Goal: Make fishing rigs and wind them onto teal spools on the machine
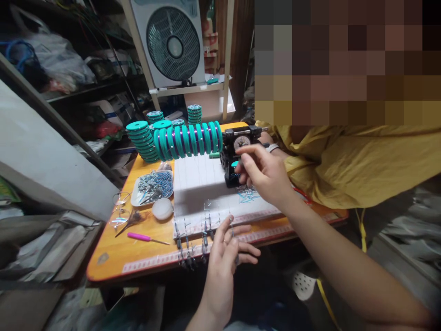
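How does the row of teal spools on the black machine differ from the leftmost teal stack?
The row lies sideways, extending from the machine; the leftmost stack stands upright on the table. The row shows purple between its teal; the stack shows dark bands. Both look mainly teal.

A side-by-side row of teal spools (pixel 188 139) with purple between juts from the upright black geared machine (pixel 227 155).

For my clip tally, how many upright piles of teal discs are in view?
5 visible: the front-left pile, back-left pile, middle pile and small pile behind the horizontal teal row, and far-right pile. The row covers lower parts, so others may be hidden.
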The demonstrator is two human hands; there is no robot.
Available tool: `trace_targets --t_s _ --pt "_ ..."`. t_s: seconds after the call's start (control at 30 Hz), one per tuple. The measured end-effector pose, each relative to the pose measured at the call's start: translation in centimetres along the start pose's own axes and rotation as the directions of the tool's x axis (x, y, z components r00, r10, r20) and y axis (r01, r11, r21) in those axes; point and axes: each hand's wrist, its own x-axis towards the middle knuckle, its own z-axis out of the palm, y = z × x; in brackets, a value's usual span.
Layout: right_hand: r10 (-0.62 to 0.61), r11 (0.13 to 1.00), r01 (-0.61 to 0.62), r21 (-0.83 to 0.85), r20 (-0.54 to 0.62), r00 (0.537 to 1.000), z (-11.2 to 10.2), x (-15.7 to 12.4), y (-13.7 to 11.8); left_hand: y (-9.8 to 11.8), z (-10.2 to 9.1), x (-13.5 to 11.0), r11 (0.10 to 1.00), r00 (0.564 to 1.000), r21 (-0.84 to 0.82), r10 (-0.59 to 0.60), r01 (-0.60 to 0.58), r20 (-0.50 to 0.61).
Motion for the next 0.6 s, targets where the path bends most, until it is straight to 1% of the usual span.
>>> trace_targets --t_s 0.03,0.07,0.1,0.13,0.2,0.27,0.33,0.4,0.5,0.57,0.6 --pt "-0.137 0.981 0.124 -0.149 -0.075 0.988 0.0 1.0 -0.1 -0.5 -0.2 -0.2 1.000 1.000 -0.011 0.002 -0.002 -0.017" --pt "-0.256 0.932 0.219 -0.288 -0.097 0.962 0.1 2.3 -0.2 -1.0 -0.5 -0.5 1.000 0.999 -0.025 0.012 -0.013 -0.033" --pt "-0.333 0.873 0.276 -0.402 -0.076 0.940 0.3 3.8 -0.3 -1.6 -0.7 -0.6 0.999 0.999 -0.037 0.031 -0.033 -0.044" --pt "-0.355 0.829 0.300 -0.472 -0.030 0.934 0.5 5.4 -0.4 -2.2 -1.0 -0.8 0.997 0.997 -0.045 0.054 -0.057 -0.054" --pt "-0.306 0.807 0.288 -0.516 0.052 0.951 1.0 8.6 -0.7 -3.3 -1.5 -1.0 0.994 0.993 -0.048 0.099 -0.102 -0.063" --pt "-0.201 0.820 0.254 -0.513 0.157 0.967 1.5 11.2 -1.1 -4.3 -1.9 -1.3 0.990 0.989 -0.035 0.132 -0.134 -0.071" --pt "-0.110 0.828 0.241 -0.506 0.276 0.955 1.8 12.9 -1.3 -5.1 -2.4 -1.5 0.988 0.986 -0.019 0.148 -0.150 -0.074" --pt "-0.065 0.833 0.248 -0.494 0.358 0.931 1.9 13.9 -1.4 -5.7 -2.8 -1.7 0.989 0.986 -0.004 0.149 -0.149 -0.069" --pt "-0.056 0.847 0.261 -0.463 0.410 0.910 1.8 14.5 -1.1 -6.2 -3.3 -2.4 0.994 0.992 0.041 0.104 -0.101 -0.066" --pt "-0.082 0.860 0.288 -0.422 0.444 0.892 1.6 14.6 -0.8 -5.7 -3.5 -3.3 0.994 0.997 0.101 0.050 -0.044 -0.062" --pt "-0.097 0.867 0.299 -0.399 0.454 0.886 1.4 14.7 -0.7 -5.0 -3.6 -3.8 0.990 0.998 0.138 0.025 -0.018 -0.049"
